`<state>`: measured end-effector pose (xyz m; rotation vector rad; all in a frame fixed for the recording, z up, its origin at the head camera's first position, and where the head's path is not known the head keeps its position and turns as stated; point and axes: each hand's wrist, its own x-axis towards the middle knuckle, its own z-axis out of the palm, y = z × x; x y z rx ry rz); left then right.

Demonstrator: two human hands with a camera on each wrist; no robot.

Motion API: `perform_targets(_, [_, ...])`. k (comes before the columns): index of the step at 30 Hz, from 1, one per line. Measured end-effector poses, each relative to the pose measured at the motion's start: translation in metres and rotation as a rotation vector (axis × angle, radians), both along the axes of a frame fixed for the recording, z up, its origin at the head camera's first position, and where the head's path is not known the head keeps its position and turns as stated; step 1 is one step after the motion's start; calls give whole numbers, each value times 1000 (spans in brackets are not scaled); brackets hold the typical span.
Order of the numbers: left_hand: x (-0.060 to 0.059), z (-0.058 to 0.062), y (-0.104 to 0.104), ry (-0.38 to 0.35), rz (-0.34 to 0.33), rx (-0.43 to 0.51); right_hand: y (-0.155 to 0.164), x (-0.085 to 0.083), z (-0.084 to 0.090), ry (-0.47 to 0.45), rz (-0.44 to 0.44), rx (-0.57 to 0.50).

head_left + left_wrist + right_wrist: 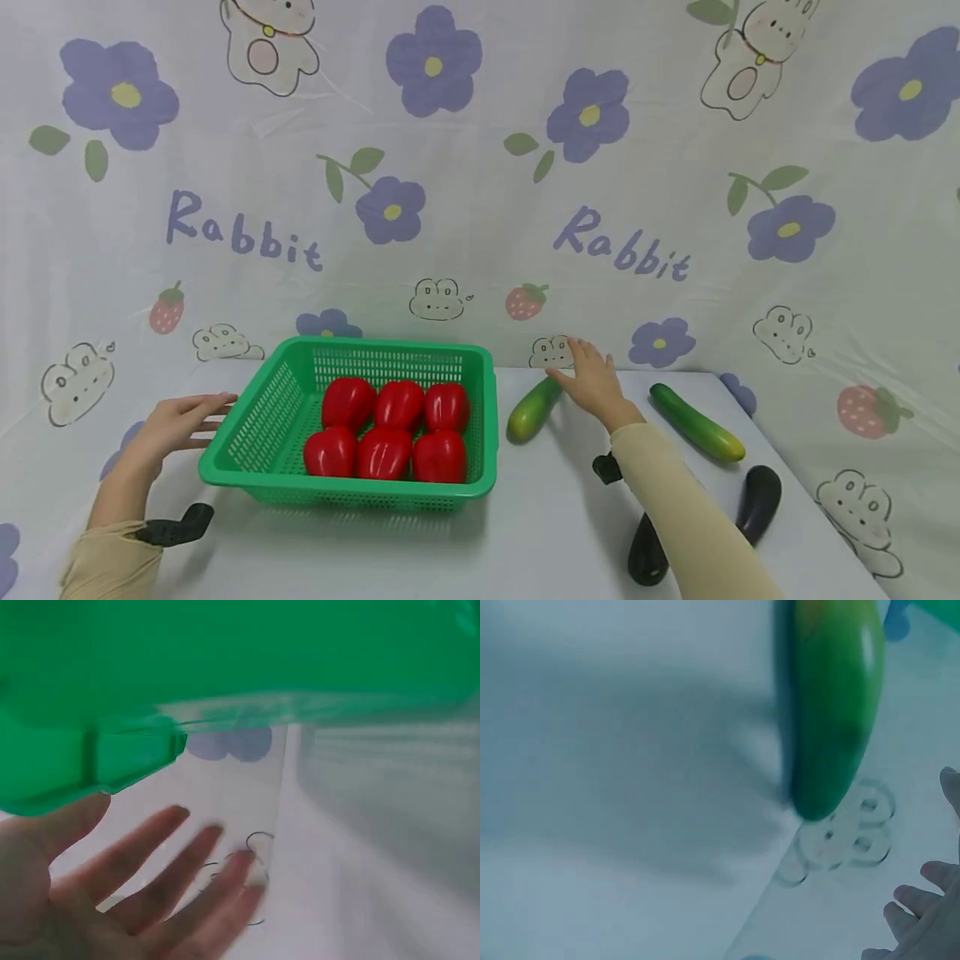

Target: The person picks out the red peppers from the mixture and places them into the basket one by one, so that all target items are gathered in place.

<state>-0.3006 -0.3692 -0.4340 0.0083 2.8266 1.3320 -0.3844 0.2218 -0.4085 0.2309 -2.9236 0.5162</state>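
Note:
A green plastic basket (348, 492) holds several glossy red bell peppers (384, 454), set in two rows toward its right side. My left hand (178, 423) is at the basket's left rim, its fingers extended. In the left wrist view the spread fingers (172, 877) show below the green basket wall (247, 652). To the right of the basket a cucumber (534, 410) lies on the table. My right hand (596, 383) hovers by its far end with the fingers spread. The right wrist view shows the cucumber (836, 712) apart from the fingers (919, 900).
Farther right lies a second cucumber (697, 423). Two dark eggplants are nearer me, one (759, 500) right of my right sleeve (690, 508) and another (647, 554) partly under it. A printed cloth (480, 167) hangs behind the white table (555, 533).

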Motion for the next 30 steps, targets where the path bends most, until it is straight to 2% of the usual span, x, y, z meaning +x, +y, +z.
perform_targets(3, [-9, 8, -3, 23, 15, -153, 15, 0, -4, -11, -27, 40])
perform_targets(5, [-6, 23, 5, 42, 36, -270, 25, 0, -8, -13, -42, 72])
perform_targets(7, [-1, 41, 13, 65, -12, -337, 33, 1, -10, -17, -52, 88])
perform_targets(9, [3, 54, 20, 118, -9, -409, 41, 2, -12, -23, -59, 100])
perform_targets(13, [5, 69, 25, 181, 18, -514, 53, 6, -11, -21, -72, 104])
perform_targets(17, [5, 76, 28, 205, 55, -560, 61, 9, -6, -22, -91, 133])
perform_targets(21, [3, 77, 29, 215, 71, -595, 68, 12, 0, -39, -117, 162])
perform_targets(26, [1, 76, 32, 188, 70, -627, 73, 15, 4, -73, -146, 146])
perform_targets(30, [1, 78, 36, 150, 59, -628, 74, 16, 4, -65, -152, 150])
